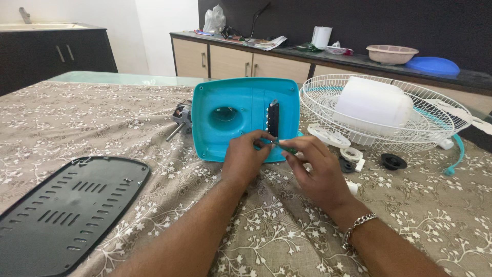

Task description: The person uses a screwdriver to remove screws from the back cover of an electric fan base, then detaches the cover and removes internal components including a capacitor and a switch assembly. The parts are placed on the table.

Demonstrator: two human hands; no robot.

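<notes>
Both my hands are at the near edge of the teal housing, mid-table — left hand curled, fingertips pinched against that edge; right hand pinching a small green-handled tool, tip just below the black switch strip. White fan grille sits right.

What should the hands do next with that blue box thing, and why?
Probably steady the turquoise housing with the left hand while the right hand works at its lower edge: both hands' fingertips already meet there, just below the black switch strip.

grille right of housing, plate left
</notes>
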